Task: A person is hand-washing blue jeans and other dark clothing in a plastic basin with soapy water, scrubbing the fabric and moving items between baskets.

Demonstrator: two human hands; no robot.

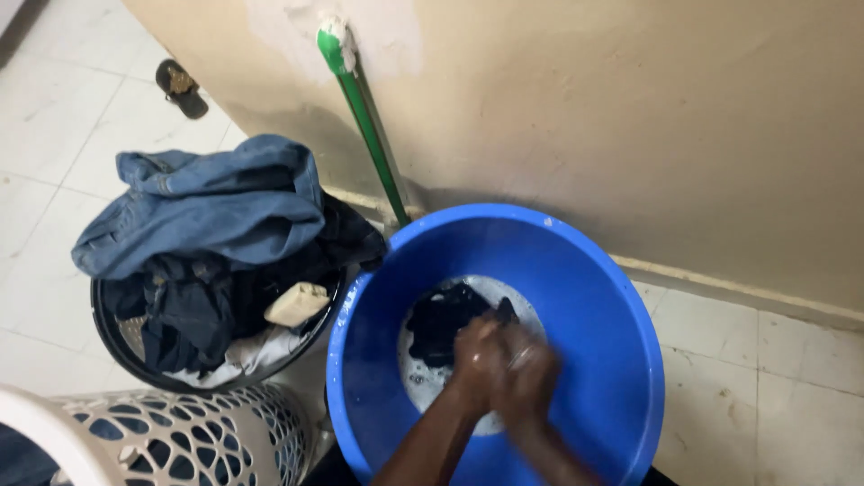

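Nearest the person, both forearms reach down into the blue basin point(621, 360) on the tiled floor point(792, 396). The left hand point(475, 360) and right hand point(529, 373) are pressed together, both blurred; each grip looks closed on the dark cloth point(441, 319), though the finger detail is too smeared to be sure. The cloth lies in the basin's bottom, partly sunk in shallow soapy water point(423, 382), running from the hands toward the basin's left side.

At lower left, just beside the basin, is a white lattice laundry basket point(180, 436). Behind it, touching the basin's left rim, stands a black bucket point(112, 342) heaped with clothes: blue denim point(216, 202) on top, darker garments under it, and a pale bar of soap point(297, 303) resting on the pile near the basin.

Farther back, a green stick point(364, 112) leans on the beige wall point(630, 117), its foot hidden behind the basin rim. A dark sandal point(180, 87) lies on the floor far left, well apart.
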